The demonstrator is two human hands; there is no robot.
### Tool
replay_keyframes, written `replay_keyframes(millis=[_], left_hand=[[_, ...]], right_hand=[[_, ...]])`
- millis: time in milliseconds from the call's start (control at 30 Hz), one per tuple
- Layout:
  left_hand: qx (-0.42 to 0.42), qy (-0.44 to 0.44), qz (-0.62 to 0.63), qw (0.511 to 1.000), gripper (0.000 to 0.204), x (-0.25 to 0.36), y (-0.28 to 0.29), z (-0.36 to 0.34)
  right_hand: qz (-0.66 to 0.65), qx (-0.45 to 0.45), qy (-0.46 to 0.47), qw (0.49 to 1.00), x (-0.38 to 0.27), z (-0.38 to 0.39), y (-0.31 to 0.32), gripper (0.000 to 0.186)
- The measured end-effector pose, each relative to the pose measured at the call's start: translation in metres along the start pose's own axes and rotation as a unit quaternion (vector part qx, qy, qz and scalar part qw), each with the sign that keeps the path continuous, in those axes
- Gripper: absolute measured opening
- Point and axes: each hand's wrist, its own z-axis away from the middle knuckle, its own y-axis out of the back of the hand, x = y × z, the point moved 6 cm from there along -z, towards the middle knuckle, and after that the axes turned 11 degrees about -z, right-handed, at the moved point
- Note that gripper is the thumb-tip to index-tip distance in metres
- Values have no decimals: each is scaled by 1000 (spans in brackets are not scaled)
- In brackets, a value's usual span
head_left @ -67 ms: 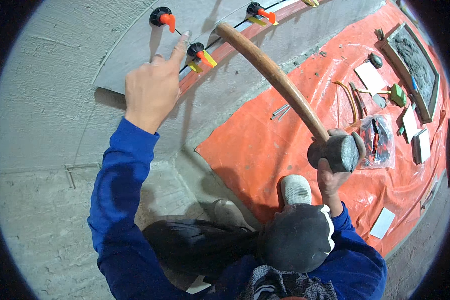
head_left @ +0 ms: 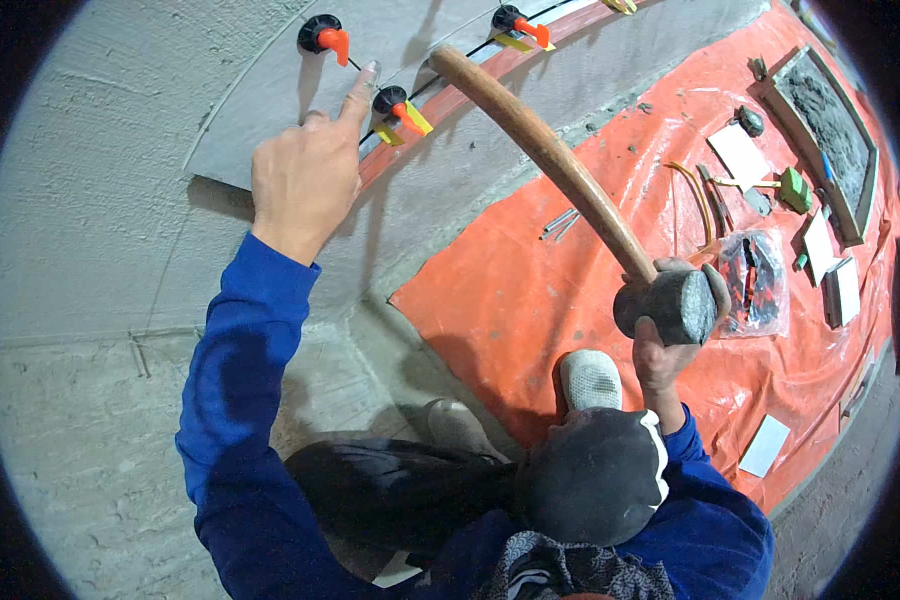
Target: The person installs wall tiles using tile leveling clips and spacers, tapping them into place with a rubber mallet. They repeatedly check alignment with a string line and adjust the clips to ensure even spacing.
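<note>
My right hand point(head_left: 656, 352) grips a rubber mallet by its black head point(head_left: 682, 306). The mallet's wooden handle point(head_left: 560, 165) slants up and leftward, its end near the grey tiles on the wall. On those grey tiles point(head_left: 260, 135), my left hand point(head_left: 305, 180) points with a stretched index finger, the tip at the seam between tiles; it holds nothing. Close to that fingertip sit three tile levelling clips with black discs and orange T-handles: one at the upper left point(head_left: 322, 38), one just right of the finger point(head_left: 394, 103), one farther right point(head_left: 515, 22). Yellow pieces stick out under two of them.
A reddish strip point(head_left: 450, 100) runs along the tiles' lower edge. An orange sheet point(head_left: 500, 290) covers the floor, bearing a mortar trough point(head_left: 825, 120), a bag of clips point(head_left: 753, 280), a green-headed tool point(head_left: 796, 190), metal rods point(head_left: 561, 223) and several white tile pieces point(head_left: 765, 446).
</note>
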Motion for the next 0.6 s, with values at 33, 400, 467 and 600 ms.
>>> replay_keyframes(millis=[33, 400, 467, 600], left_hand=[[-2, 5, -8, 1000, 67, 1, -1, -2], [-13, 16, -5, 1000, 68, -2, -6, -5], [-19, 21, -10, 1000, 69, -2, -6, -4], [-19, 31, 7, 999, 70, -1, -6, -4]], right_hand=[[-6, 1, 1, 1000, 0, 0, 0, 87], [20, -5, 12, 1000, 0, -1, -1, 88], [-1, -3, 5, 1000, 4, -3, -2, 87], [-15, -1, 2, 1000, 5, 0, 0, 87]])
